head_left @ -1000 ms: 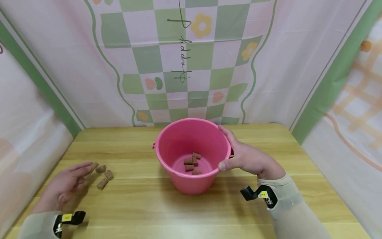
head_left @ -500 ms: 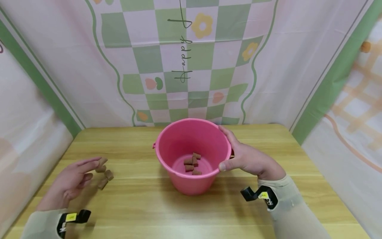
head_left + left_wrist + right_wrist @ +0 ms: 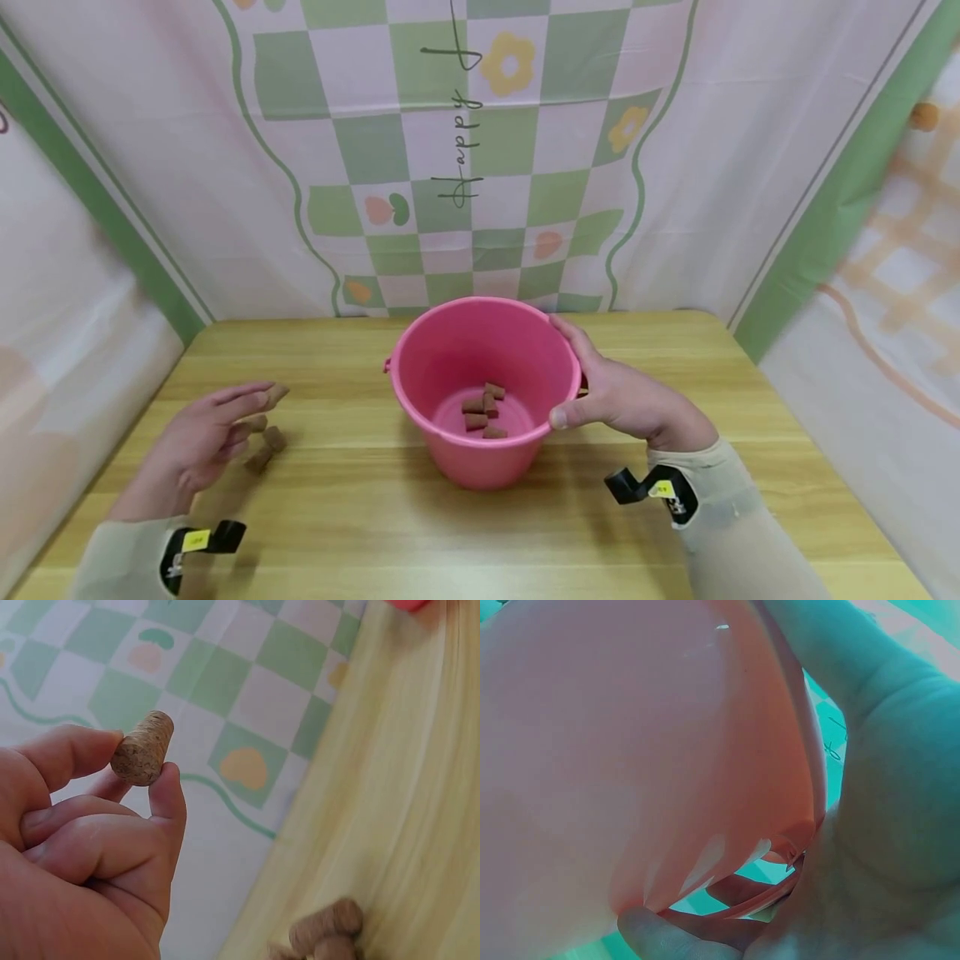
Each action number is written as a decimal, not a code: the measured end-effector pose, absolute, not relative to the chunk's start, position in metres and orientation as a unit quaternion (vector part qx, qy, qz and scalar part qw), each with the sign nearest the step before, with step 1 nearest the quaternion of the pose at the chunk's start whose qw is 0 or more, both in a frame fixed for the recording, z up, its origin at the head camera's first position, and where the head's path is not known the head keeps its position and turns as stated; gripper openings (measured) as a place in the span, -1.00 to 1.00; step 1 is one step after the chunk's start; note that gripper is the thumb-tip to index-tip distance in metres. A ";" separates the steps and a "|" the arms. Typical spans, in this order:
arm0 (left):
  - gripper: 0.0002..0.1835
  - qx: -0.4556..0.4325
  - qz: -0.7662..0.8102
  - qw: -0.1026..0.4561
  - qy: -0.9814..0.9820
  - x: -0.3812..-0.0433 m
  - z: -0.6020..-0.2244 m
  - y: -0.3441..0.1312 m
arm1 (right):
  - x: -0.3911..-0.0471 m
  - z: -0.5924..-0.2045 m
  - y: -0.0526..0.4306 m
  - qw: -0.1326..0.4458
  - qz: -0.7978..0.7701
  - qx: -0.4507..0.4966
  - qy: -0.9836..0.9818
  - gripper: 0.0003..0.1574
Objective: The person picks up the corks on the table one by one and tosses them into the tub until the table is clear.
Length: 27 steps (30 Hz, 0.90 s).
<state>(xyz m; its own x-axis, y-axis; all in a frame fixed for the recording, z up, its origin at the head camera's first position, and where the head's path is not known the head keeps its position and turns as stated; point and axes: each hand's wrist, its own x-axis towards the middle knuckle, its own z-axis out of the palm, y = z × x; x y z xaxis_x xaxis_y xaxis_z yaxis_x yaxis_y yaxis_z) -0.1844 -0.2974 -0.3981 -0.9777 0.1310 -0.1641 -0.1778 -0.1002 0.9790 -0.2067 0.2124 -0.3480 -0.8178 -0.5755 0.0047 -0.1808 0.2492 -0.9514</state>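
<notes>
My left hand [image 3: 201, 437] pinches a small tan cork [image 3: 142, 750] between thumb and fingertips, raised above the left part of the table. Just below that hand, several loose corks [image 3: 276, 439] lie close together on the wood, partly covered by the fingers in the head view. A pink bucket [image 3: 483, 468] stands upright mid-table, with several brownish corks [image 3: 476, 422] on its bottom. My right hand [image 3: 630, 396] grips the bucket's right rim, thumb at the near side. In the right wrist view, fingers [image 3: 667, 937] reach under the lip beside the bucket's handle [image 3: 761, 904].
The light wooden table [image 3: 337, 517] meets a checked cloth backdrop [image 3: 502, 150] right behind the bucket. Cloth panels [image 3: 67, 333] also close off the left and right sides. A small lug [image 3: 387, 365] sticks out from the bucket's left rim.
My left hand has lifted a cork off the small group and moved up and rightward with it. The right hand and the bucket have stayed in place.
</notes>
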 end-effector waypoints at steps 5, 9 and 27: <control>-0.82 -0.014 0.734 0.099 0.672 -0.184 -0.389 -0.285 | -0.207 -0.347 0.211 0.172 -0.559 -0.250 0.772 0.49; -0.79 -0.002 0.729 0.091 0.679 -0.183 -0.382 -0.276 | -0.208 -0.346 0.211 0.174 -0.561 -0.253 0.769 0.50; -0.78 0.029 0.747 0.095 0.658 -0.181 -0.362 -0.238 | -0.205 -0.348 0.212 0.169 -0.556 -0.244 0.777 0.51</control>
